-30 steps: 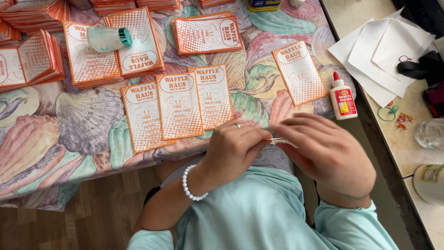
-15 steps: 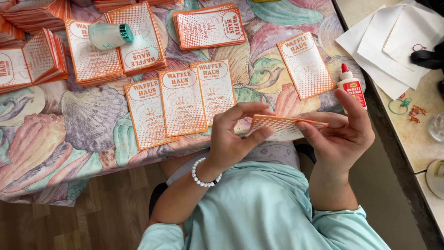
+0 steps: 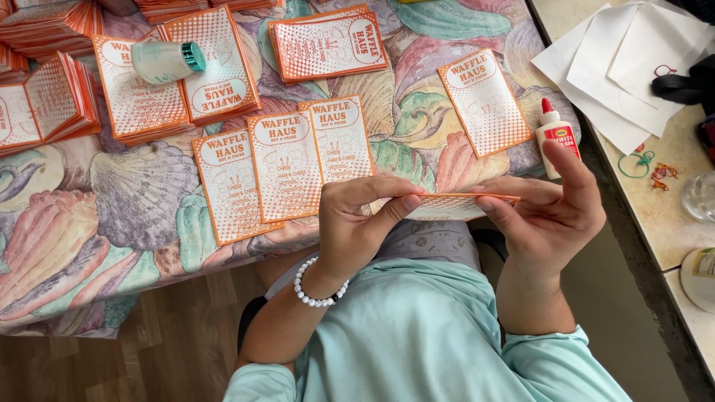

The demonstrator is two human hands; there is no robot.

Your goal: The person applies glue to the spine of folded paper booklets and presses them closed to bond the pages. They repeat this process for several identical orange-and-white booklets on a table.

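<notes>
Both of my hands hold one orange-and-white printed card (image 3: pixel 447 205) almost edge-on above my lap. My left hand (image 3: pixel 361 223), with a white bead bracelet on the wrist, pinches the card's left end between thumb and fingers. My right hand (image 3: pixel 547 212) grips the right end, its index finger raised. Three more such cards (image 3: pixel 283 167) lie side by side on the shell-patterned cloth (image 3: pixel 112 208) just beyond my hands. A single card (image 3: pixel 484 100) lies further right, next to a small white glue bottle with a red cap (image 3: pixel 557 138).
Stacks of the same cards (image 3: pixel 179 74) fill the back of the cloth, one with a small green-capped bottle (image 3: pixel 165 61) lying on it. White paper sheets (image 3: pixel 625 67), rubber bands (image 3: pixel 644 165) and a glass (image 3: pixel 700 195) sit on the beige counter at right. Wooden floor lies at lower left.
My hands have lifted and spread apart; the card, barely visible between them before, is now stretched flat between both hands, and my right index finger has come up.
</notes>
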